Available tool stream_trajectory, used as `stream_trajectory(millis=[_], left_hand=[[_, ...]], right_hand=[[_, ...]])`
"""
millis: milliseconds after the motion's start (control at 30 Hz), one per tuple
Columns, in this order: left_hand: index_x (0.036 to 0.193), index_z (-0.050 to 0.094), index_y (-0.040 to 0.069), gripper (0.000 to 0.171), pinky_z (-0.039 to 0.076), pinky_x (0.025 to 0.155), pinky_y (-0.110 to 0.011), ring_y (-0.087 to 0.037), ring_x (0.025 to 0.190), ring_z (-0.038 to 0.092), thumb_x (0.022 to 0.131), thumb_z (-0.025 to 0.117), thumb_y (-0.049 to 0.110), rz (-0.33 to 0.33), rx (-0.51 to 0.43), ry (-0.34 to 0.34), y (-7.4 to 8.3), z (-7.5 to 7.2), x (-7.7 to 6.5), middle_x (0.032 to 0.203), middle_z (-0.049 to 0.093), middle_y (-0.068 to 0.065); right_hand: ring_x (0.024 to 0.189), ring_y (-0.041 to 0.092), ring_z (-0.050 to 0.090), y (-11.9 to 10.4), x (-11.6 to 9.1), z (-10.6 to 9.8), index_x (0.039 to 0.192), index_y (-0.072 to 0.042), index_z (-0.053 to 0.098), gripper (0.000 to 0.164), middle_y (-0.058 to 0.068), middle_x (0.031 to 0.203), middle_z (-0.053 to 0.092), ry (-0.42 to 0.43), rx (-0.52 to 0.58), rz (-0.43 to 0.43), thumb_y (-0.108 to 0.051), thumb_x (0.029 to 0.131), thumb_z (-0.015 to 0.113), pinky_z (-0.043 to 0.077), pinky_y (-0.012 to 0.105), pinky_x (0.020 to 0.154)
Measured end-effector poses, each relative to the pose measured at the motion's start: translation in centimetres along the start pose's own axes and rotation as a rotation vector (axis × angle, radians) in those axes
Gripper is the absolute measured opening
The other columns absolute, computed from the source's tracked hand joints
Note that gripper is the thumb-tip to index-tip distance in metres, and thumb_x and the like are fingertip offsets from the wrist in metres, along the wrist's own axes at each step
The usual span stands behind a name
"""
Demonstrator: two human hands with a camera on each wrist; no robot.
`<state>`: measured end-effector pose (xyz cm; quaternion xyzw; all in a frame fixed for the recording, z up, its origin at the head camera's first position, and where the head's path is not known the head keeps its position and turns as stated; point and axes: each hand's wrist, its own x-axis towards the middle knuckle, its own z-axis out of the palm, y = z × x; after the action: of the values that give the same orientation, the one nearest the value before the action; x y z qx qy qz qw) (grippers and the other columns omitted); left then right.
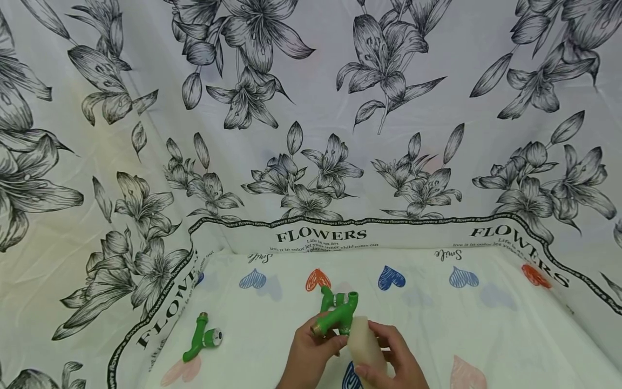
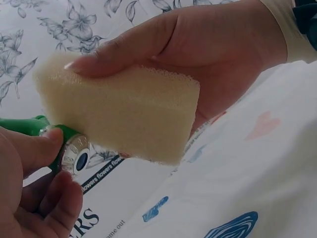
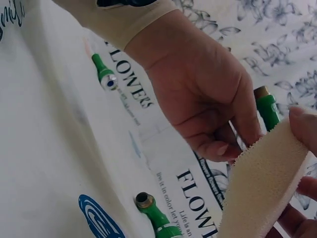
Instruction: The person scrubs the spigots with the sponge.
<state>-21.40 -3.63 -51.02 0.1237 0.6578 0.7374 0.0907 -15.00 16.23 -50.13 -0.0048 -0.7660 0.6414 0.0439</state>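
Observation:
My left hand [image 1: 313, 346] grips a green faucet [image 1: 332, 317] with a brass-coloured threaded end. Its silver knob [image 2: 75, 154] with a dark blue cap shows between thumb and fingers in the left wrist view. A pale cream sponge block [image 1: 365, 346] is in my right hand [image 1: 400, 356], thumb on one face and fingers on the other. The sponge stands right beside the faucet; whether they touch I cannot tell. Part of the faucet's body is hidden behind the sponge in the right wrist view.
Another green faucet [image 1: 196, 340] lies on the white cloth [image 1: 262, 335] to the left. A further green faucet [image 3: 157, 218] lies just beyond my hands, partly covered in the head view. Flower-printed fabric [image 1: 311, 108] rises at the back and left side.

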Motion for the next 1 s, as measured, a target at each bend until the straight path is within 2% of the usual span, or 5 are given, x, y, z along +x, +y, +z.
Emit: stream_trajectory(millis=[167,367,600,800,1000], left_hand=[[0.142,0.069,0.007,0.050,0.064,0.089,-0.037,-0.028,0.103,0.071,0.095,0.086,0.008,0.010,-0.051,-0.140,0.3,-0.4,0.0,0.119,0.071,-0.017],[0.142,0.056,-0.006,0.039,0.061,0.098,-0.041,-0.029,0.115,0.073,0.108,0.066,0.011,-0.016,-0.184,-0.290,0.5,-0.7,-0.2,0.134,0.068,-0.022],[0.126,0.068,-0.005,0.026,0.064,0.092,-0.040,-0.031,0.114,0.073,0.105,0.074,0.009,-0.024,-0.198,-0.122,0.0,0.4,-0.4,0.144,0.063,-0.021],[0.134,0.075,0.004,0.036,0.064,0.090,-0.039,-0.032,0.104,0.076,0.100,0.082,0.015,-0.027,-0.132,0.068,-0.1,0.8,-0.1,0.134,0.068,-0.016],[0.134,0.074,0.000,0.040,0.064,0.090,-0.040,-0.031,0.107,0.075,0.098,0.085,0.016,-0.035,-0.145,0.147,0.1,0.8,0.1,0.126,0.076,-0.016]], right_hand=[[0.110,0.029,0.063,0.1,-0.1,-0.1,0.147,-0.014,0.061,0.069,0.004,0.131,0.063,0.043,-0.029,-0.064,-0.023,0.087,0.094,0.057,0.032,0.089],[0.108,0.027,0.063,0.5,0.2,-0.6,0.148,-0.012,0.061,0.066,0.004,0.129,0.062,0.078,-0.034,-0.144,-0.018,0.089,0.092,0.059,0.031,0.086],[0.106,0.024,0.063,1.0,0.4,-0.5,0.148,-0.011,0.063,0.062,0.006,0.129,0.061,0.042,0.025,-0.154,-0.013,0.092,0.089,0.058,0.031,0.084],[0.106,0.027,0.064,1.0,0.5,-0.2,0.148,-0.010,0.062,0.063,0.006,0.128,0.061,0.050,0.030,-0.130,-0.015,0.092,0.089,0.060,0.031,0.085],[0.108,0.026,0.064,0.3,0.3,-0.3,0.147,-0.013,0.063,0.064,0.004,0.128,0.062,0.059,0.025,-0.131,-0.016,0.090,0.091,0.059,0.030,0.087]])
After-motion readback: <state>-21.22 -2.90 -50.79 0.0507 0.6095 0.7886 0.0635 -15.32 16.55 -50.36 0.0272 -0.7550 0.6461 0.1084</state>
